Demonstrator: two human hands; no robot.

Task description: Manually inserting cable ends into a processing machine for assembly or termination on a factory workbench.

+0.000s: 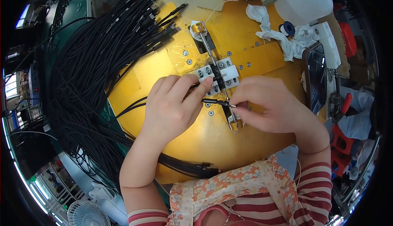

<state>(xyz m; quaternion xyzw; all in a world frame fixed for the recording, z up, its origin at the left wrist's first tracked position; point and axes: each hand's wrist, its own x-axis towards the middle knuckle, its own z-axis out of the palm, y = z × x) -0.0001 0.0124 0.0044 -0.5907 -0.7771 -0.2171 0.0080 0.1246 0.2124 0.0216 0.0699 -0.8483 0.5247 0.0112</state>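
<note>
Connector [217, 101] (any lettering illegible), right hand [266, 104] pinching

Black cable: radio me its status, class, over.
Left hand at fixture. Right hand pinching end of black cable. Cable bundle off left, not between hands.

Black cable [212, 101]: slim cylindrical end, near level, aimed at 3 o'clock, held, with a small bright tip [233, 105]; the run toward 9 o'clock is hidden. Fixture [224, 64]: pale plates with screws, at 12 to 1 o'clock from the cable end; white block [230, 73] on its 3 o'clock side; metal rod [206, 47] aligned roughly 11 to 5 o'clock.
</note>
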